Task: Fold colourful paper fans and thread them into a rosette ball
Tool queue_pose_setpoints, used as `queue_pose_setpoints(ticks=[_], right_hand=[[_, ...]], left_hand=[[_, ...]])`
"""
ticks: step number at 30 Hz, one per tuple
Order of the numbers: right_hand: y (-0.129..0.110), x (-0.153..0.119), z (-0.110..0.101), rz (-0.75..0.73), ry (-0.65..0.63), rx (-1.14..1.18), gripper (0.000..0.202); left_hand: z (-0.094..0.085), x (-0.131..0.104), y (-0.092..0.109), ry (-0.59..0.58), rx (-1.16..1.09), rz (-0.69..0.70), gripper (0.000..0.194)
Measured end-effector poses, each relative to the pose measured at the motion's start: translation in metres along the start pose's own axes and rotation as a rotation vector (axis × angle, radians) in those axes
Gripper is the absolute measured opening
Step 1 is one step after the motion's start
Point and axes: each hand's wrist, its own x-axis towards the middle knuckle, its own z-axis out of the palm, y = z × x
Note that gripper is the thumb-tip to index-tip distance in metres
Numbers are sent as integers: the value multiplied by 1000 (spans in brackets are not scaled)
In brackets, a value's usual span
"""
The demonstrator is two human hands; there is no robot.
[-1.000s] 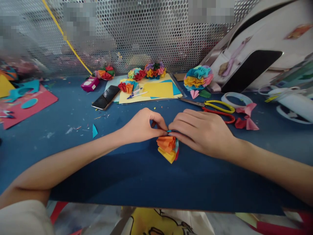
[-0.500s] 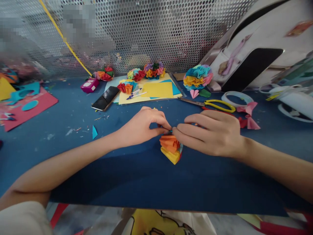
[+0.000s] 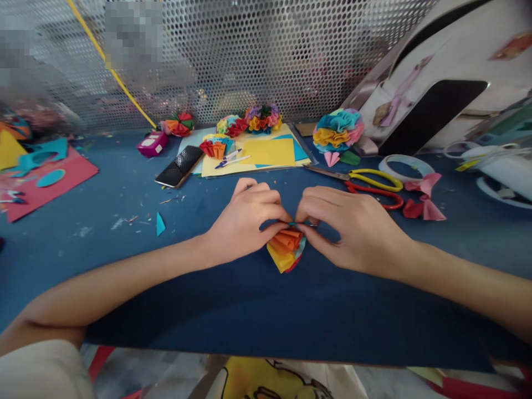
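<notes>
A pleated paper flower [image 3: 286,247] in orange, yellow, light blue and red hangs from my fingertips above the blue table [image 3: 233,310]. With thumb and fingers pinched, my left hand [image 3: 253,219] grips its gathered top from the left. My right hand [image 3: 353,230] is closed in a pinch on the same top from the right. A thin strand, perhaps wire, shows at the right fingertips. Just behind my right hand lie scissors [image 3: 376,180] with one yellow and one red handle loop.
Beyond my hands are finished paper flowers [image 3: 264,119], a yellow sheet [image 3: 268,152], pens [image 3: 233,159] and a phone [image 3: 179,166]. To the right are a tape roll [image 3: 405,166], a pink paper bow [image 3: 428,197] and a pale backpack [image 3: 457,61]. Red paper [image 3: 54,185] lies left.
My right hand's fingers have gone from stretched to a bent pinch at the flower's top. The flower has swung slightly left and up. The red scissor handle shows more.
</notes>
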Motion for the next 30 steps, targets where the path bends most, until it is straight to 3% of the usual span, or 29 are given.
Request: queue_pose_setpoints(ticks=[4, 7, 13, 17, 22, 26, 30], right_hand=[[4, -1, 1, -186, 56, -242, 19], [7, -2, 0, -245, 83, -350, 20], [12, -1, -3, -360, 128, -342, 25], [12, 1, -3, -187, 98, -185, 17], [8, -3, -1, 83, 13, 67, 9], [5, -5, 2, 85, 7, 36, 11], [6, -3, 4, -18, 34, -8, 17]], left_hand=[[0, 1, -2, -79, -42, -8, 14], [-2, 3, -2, -90, -56, -11, 15], [0, 5, -6, -62, -272, -107, 16], [4, 3, -9, 11, -331, -144, 17], [5, 1, -3, 63, -160, -95, 11], [4, 1, -1, 37, -105, -51, 11], [3, 3, -5, -21, -238, -76, 12]])
